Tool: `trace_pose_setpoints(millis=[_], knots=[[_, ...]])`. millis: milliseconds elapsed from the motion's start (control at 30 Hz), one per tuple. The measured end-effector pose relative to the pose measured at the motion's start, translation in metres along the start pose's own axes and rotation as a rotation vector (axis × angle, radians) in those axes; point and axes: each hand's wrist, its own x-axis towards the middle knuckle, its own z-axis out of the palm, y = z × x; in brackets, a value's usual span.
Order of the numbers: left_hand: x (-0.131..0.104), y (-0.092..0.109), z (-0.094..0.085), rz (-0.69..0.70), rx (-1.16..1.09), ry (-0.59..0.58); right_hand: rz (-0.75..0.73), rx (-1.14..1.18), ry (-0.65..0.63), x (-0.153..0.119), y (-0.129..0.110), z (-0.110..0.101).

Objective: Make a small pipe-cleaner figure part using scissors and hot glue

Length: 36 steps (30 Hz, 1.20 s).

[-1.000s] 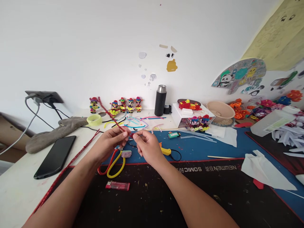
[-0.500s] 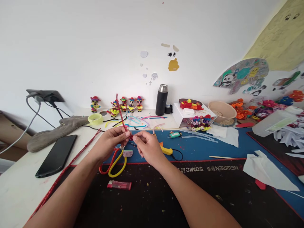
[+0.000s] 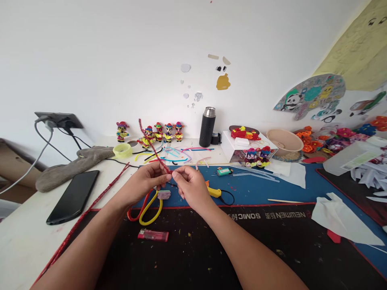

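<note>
Between my fingertips is a red pipe cleaner (image 3: 150, 145), its free end sticking up and to the left. My left hand (image 3: 150, 180) pinches it between thumb and fingers. Close against it, my right hand (image 3: 190, 185) pinches the lower end, which is mostly hidden by the fingertips. Below my left hand lie scissors (image 3: 150, 217) with red and yellow handles, their blades partly covered, and a small purplish block (image 3: 164, 195). A red lighter (image 3: 153, 235) rests nearer on the black mat. Long red pipe cleaners (image 3: 99, 197) run beside my left forearm.
A phone (image 3: 73, 197) lies at left near a grey stone-like piece (image 3: 72, 167) and yellow tape (image 3: 123, 150). Small figures (image 3: 168, 133) and a black thermos (image 3: 207, 129) stand by the wall. A yellow glue gun (image 3: 214, 191), white box (image 3: 231, 150) and bowl (image 3: 284, 141) are to the right.
The red pipe cleaner's free end has tilted further left. Both hands have shifted slightly right in view, still pinching it, and the whole scene has moved a little the same way.
</note>
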Motion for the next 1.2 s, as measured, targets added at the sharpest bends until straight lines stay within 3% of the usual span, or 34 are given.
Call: trace_pose_setpoints(millis=[300,533,833,1200], knots=[[-0.001,-0.003,-0.001,-0.014,-0.025,0.099,-0.009,-0.070,-0.043,-0.002,0.004,0.001],[0.000,-0.007,-0.006,-0.041,-0.046,0.051,0.003,-0.059,-0.039,-0.001,0.007,0.000],[0.001,-0.008,-0.007,-0.043,-0.153,0.147,0.019,-0.061,-0.061,-0.003,0.002,0.002],[0.004,-0.017,-0.010,-0.114,-0.065,-0.010,-0.003,-0.015,0.047,0.003,-0.003,-0.005]])
